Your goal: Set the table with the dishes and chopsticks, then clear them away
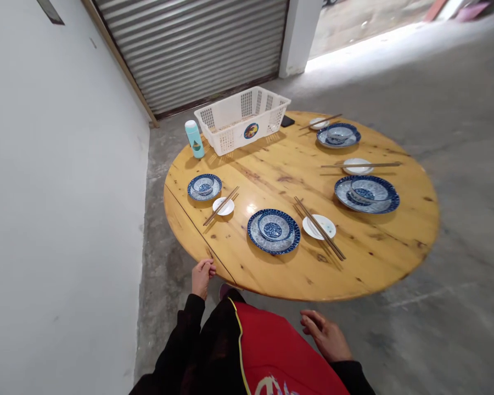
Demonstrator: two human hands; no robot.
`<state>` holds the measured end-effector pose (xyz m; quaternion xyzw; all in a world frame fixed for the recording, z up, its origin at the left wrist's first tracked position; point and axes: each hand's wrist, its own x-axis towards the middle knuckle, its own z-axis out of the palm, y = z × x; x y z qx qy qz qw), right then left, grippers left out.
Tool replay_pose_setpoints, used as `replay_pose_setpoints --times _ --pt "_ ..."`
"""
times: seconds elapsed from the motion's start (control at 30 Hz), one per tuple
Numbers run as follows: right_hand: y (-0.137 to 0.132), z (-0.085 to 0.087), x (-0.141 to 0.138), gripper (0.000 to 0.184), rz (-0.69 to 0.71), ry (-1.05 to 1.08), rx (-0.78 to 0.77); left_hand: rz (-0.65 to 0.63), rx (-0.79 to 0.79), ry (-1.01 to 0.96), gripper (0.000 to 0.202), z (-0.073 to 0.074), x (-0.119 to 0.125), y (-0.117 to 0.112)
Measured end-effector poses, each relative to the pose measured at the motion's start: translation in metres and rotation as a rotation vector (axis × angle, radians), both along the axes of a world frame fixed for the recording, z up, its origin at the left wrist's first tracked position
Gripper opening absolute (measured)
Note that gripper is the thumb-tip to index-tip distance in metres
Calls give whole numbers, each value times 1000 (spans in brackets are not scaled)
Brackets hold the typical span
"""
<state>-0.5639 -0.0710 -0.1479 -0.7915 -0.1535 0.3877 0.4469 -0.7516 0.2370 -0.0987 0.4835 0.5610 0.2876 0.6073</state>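
My left hand (203, 274) is at the near left rim of the round wooden table (280, 274), its fingers curled together with nothing visible in them. My right hand (328, 336) hangs in front of the near edge, fingers loosely bent and apart, holding nothing. Closest to the hands, a blue-patterned plate (295, 235) carries a clear bowl (275, 226). Beside it, a pair of chopsticks (319, 227) rests across a small white dish (329, 224). To the left are another blue plate (191, 194) with a bowl (202, 186), a white dish (229, 208) and chopsticks (221, 206).
Two more settings lie on the right, with blue plates (389, 206) (356, 134), bowls, white dishes and chopsticks. A white plastic basket (230, 137), a turquoise bottle (195, 140) and a dark phone (287, 121) stand toward the back. A white wall (66, 219) rises at left.
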Motion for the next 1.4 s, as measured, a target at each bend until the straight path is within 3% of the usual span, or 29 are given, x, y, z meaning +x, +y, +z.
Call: replay_pose_setpoints --times 0.13,0.27,0.43,0.53,0.67,0.77,0.9,1.13,1.4 --pt "-8 -7 -2 51 -48 9 -11 7 23 -3 40 -2 1 0" --pt "3 -6 -1 50 6 46 16 0 29 -2 43 0 0 2" --pt "29 6 -4 48 -55 -53 42 -49 -1 17 48 8 -3 10" --pt "49 17 -6 46 -18 -126 24 -97 -20 23 54 10 -4 15" --pt "76 26 -2 34 140 -276 -96 -96 -47 51 63 -3 -6 32" --pt "88 27 0 30 173 -366 -195 -144 -116 28 64 -13 -9 45" --pt "88 24 -2 29 188 -388 -212 -191 -141 57 62 -15 -17 51" --pt "85 23 0 28 122 -353 -222 -186 73 176 49 -4 -14 70" --pt "86 21 0 35 138 -363 -230 -207 311 260 43 23 10 108"
